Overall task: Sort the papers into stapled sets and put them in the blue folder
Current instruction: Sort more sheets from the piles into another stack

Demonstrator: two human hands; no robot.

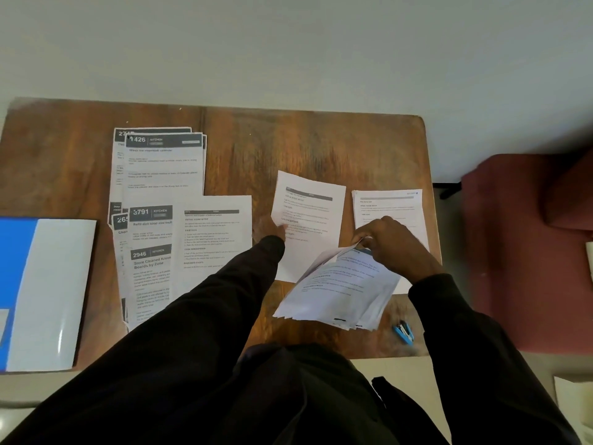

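Head view looks down on a wooden worktop where papers are laid out in separate groups, which suggests sorting by kind. At the upper left of the frame lies an overlapping spread of banner-headed sheets. Just right of it is a plain text sheet, and at the right edge of the worktop a third pile.

The left hand reaches to centre frame. Its grip looks closed on the left edge of a single sheet with the thumb on top, though the fingers beneath are hidden. That sheet sits in the gap between the piles, probably to start or join a group of its own.

The right hand has its grip curled tight on the upper corner of the unsorted stack. The stack fans out toward the near edge and probably serves as the supply to deal from.

A blue stapler lies near the lower right corner, just beside that stack and handy for the right hand. The blue folder lies open at the far left edge, well apart from the hands. No papers show in it, so the filing looks still to come.
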